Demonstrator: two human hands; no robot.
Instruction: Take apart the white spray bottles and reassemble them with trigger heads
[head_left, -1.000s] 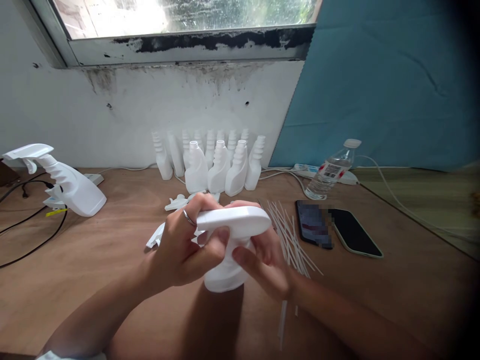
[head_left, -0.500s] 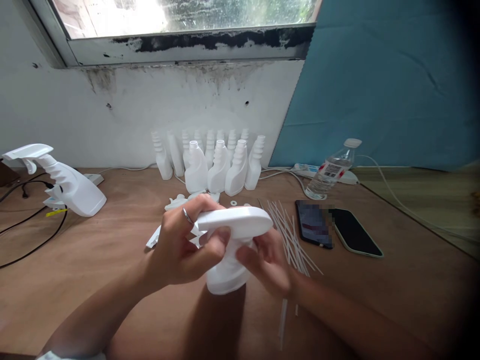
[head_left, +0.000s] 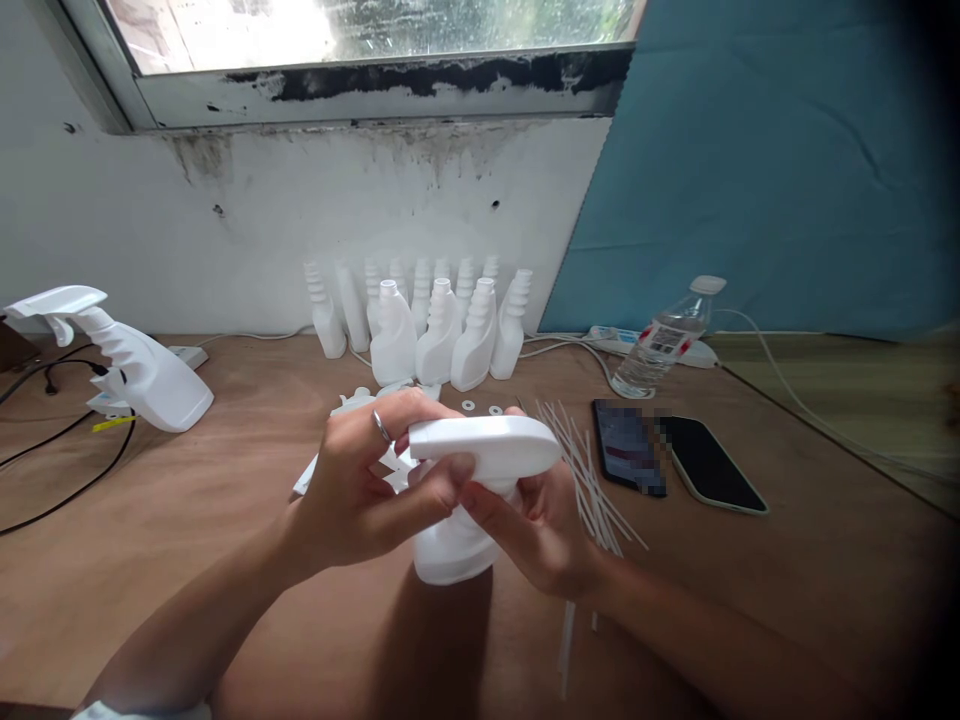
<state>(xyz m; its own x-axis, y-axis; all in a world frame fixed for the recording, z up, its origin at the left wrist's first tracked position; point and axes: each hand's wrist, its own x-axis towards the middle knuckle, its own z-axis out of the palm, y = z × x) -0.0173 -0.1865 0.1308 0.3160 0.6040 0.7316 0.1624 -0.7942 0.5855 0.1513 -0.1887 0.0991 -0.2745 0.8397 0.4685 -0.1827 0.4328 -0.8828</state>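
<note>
A white spray bottle (head_left: 450,555) stands upright in front of me, its trigger spray head (head_left: 487,447) sitting over the neck. My left hand (head_left: 386,485), a ring on one finger, is closed on the left end of the spray head, thumb on the near side. With my right hand (head_left: 544,525) I grip the collar just under the head, thumb in front. My hands hide the bottle's neck, so whether the collar is fully seated I cannot tell. Behind my left hand lie white spray parts (head_left: 352,400), partly covered.
Several white bottles without heads (head_left: 394,345) stand by the wall. A bottle with its spray head (head_left: 154,375) leans at left near black cables. Thin white tubes (head_left: 589,480), two phones (head_left: 630,450), a clear water bottle (head_left: 664,345) and small white washers (head_left: 469,405) are to the right and behind.
The spray head has shifted slightly right, and my left hand has moved with it. My right thumb has come up and left, closer to the left thumb.
</note>
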